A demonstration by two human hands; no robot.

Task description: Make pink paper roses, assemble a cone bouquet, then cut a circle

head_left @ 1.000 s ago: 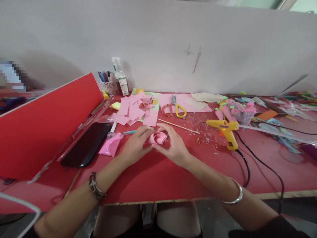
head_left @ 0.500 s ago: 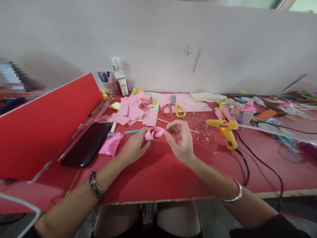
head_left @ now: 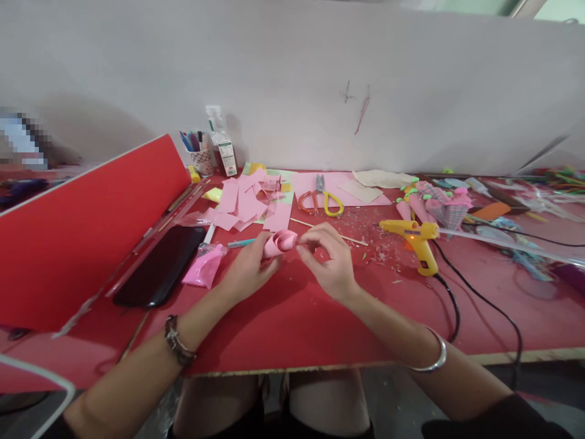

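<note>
Two bare hands meet over the near middle of a red tabletop (head_left: 292, 329), with a loosely wound coil of pink paper (head_left: 280, 242) between them. The left hand (head_left: 247, 265) has its grip closed around the coil's left side, thumb and fingers on the paper; the right hand (head_left: 333, 262) pinches the coil's right end between thumb and fingertips. Just left of the hands lie a pink packet (head_left: 204, 266) and, farther left, a black phone-like object (head_left: 159, 266). Beyond the hands is a pile of cut pink paper pieces (head_left: 247, 204), with scissors (head_left: 320, 195) with one orange and one yellow handle to its right. A thin stick (head_left: 329, 231) lies behind the right hand. To the right, a yellow glue gun (head_left: 415, 235) rests near a bunch of pink and checked cones (head_left: 439, 207). At far left stand a cup of pens (head_left: 201, 161) and a bottle (head_left: 226, 149).
</note>
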